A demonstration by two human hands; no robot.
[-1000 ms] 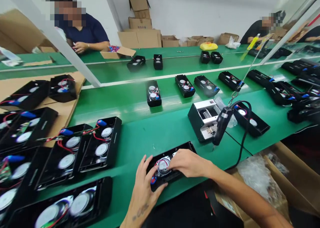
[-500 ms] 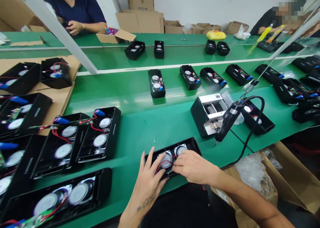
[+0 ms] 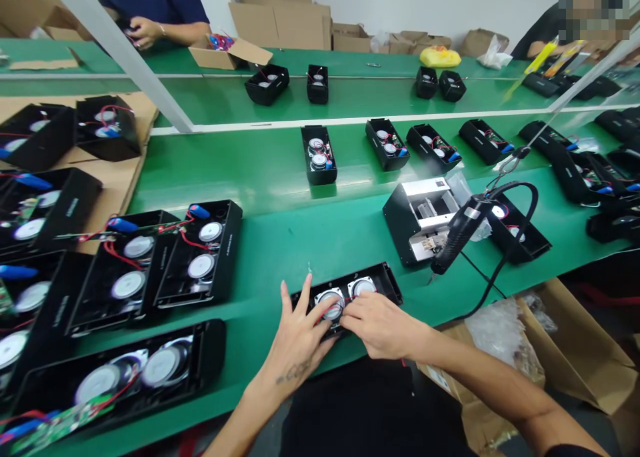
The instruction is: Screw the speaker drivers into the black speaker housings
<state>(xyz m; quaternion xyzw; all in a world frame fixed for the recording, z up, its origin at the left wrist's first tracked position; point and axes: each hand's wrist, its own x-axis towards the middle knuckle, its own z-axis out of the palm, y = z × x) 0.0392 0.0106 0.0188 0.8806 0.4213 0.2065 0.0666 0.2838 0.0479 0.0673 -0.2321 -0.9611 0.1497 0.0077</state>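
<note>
A long black speaker box [image 3: 387,287] lies open side up in front of me, with two round white-backed speakers [image 3: 363,287] inside. My left hand [image 3: 297,333] rests across its left end, fingers spread, with two fingertips at the far rim and the index finger over the left speaker. My right hand [image 3: 373,320] is closed in a pinch inside the box, between the speakers and close to the left fingertips. A thin red wire shows by these fingers. What the right fingertips pinch is hidden.
Several similar boxes [image 3: 200,253] with wires and blue parts stand at left. A black-and-silver machine [image 3: 420,220] and a hanging electric screwdriver [image 3: 460,233] are at right. More boxes [image 3: 319,153] line the green bench beyond. Cardboard cartons [image 3: 575,350] stand below right. Two people sit across.
The view has tilted slightly down, so most things sit higher in the picture. Both hands stay at the same box; the left index finger now lies farther over the left speaker.
</note>
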